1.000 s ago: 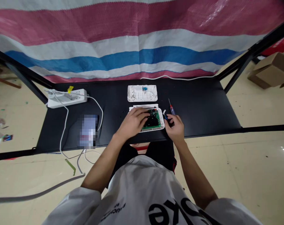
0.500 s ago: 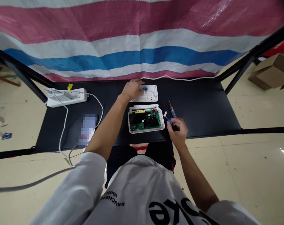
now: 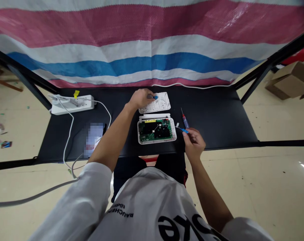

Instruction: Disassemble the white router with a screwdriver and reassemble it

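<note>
My left hand (image 3: 141, 98) is over the left part of a white plastic cover (image 3: 162, 106), its fingers pinched on a small blue connector (image 3: 155, 97). The fingers partly hide that connector. In front of the cover lies an open white casing (image 3: 157, 143) with a green circuit board (image 3: 148, 136) inside. A thin white cable leads out of its right side to a blue fibre-optic connector (image 3: 184, 130). My right hand (image 3: 195, 144) grips that connector between thumb and fingers, just right of the casing. A screwdriver (image 3: 185, 121) with a red and translucent handle lies beyond this hand.
A white power strip (image 3: 74, 104) with plugged-in cables stands at the left of the black table (image 3: 217, 113). A blurred-out phone-like object (image 3: 94, 137) lies near the left front. Striped sheeting (image 3: 131, 67) hangs behind. A cardboard box (image 3: 291, 80) sits on the floor at right.
My right hand has drawn the blue fibre-optic connector a little to the right, away from the casing. The white cover has tilted and shifted slightly toward me under my left hand.
</note>
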Demonstrator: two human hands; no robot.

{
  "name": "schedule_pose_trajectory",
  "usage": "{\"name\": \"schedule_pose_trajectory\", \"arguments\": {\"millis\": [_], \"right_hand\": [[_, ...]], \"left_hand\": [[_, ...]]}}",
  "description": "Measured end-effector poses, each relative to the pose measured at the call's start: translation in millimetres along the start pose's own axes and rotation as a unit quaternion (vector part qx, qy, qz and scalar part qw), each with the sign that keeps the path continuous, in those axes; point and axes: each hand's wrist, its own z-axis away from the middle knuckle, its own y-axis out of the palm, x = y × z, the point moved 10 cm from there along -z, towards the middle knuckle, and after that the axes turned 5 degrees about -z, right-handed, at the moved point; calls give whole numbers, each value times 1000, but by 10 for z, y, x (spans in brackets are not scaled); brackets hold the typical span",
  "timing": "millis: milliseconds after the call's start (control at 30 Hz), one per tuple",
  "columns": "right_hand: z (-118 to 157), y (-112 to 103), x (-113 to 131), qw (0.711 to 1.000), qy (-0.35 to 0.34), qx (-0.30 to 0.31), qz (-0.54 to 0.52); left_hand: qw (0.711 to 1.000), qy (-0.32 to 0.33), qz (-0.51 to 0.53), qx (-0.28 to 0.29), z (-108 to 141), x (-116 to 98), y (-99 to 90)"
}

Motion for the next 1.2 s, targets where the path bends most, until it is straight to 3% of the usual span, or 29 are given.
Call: {"name": "schedule_pose_trajectory", "arguments": {"millis": [200,333,433,567,733,867,1000,1200], "right_hand": [[49,217,146,998,4,46,-53],[-5,300,243,995,-11,59,-74],[-81,320,317,996,-40,66,-38],[-146,464,411,987,-88,129,31],[-213,589,383,981,-70,174,49],[-312,697,486,971,-91,209,72],[-359,922,683,941,-159,280,106],[-288,1339,762,887,-194,396,140]], "left_hand": [[998,50,2,-45,133,-61,-249],[995,49,11,-86,285,-96,-557],[994,45,17,-98,485,-152,-809],[994,25,25,-101,869,-206,-1040],[998,5,47,-53,1329,-228,-982],[999,-2,40,17,1551,-264,-681],[997,-2,35,73,1630,-347,-365],[997,21,17,66,1611,-481,-256]]}}
